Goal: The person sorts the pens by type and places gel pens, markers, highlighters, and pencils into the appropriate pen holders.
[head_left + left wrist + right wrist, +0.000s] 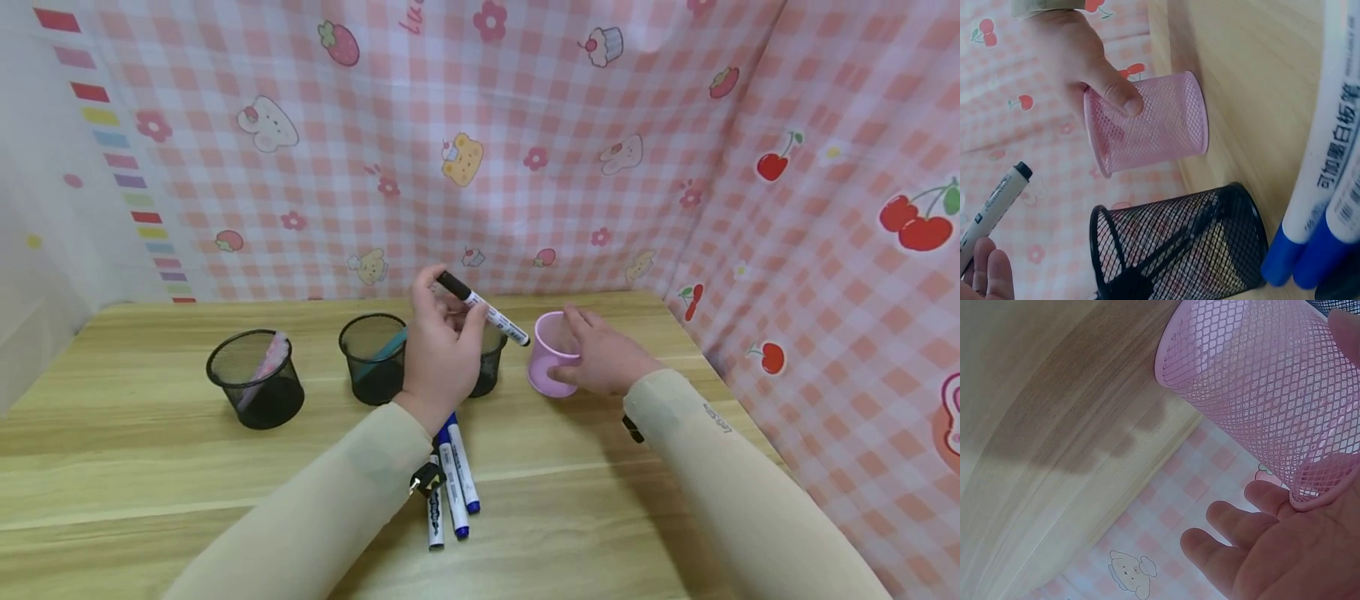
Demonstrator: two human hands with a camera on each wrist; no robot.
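My left hand [442, 354] pinches a whiteboard marker [491, 313] with a white barrel and a black cap. The marker slants down to the right, its lower end close to the pink mesh pen cup [542, 371] but apart from it. That cup stands upright on the table, and my right hand [611, 357] grips it at its right side. In the left wrist view the right thumb [1116, 94] lies on the outside of the mesh near the rim. Several fingers [1235, 528] of that hand spread past the rim in the right wrist view.
Several whiteboard markers [455, 479] lie on the wooden table [547, 517], two with blue caps. Three black mesh cups line up leftward: one [491, 375] partly behind the left hand, one [371, 383] with a teal item, one [276, 407] with a pink item. A checked cloth [525, 208] hangs behind.
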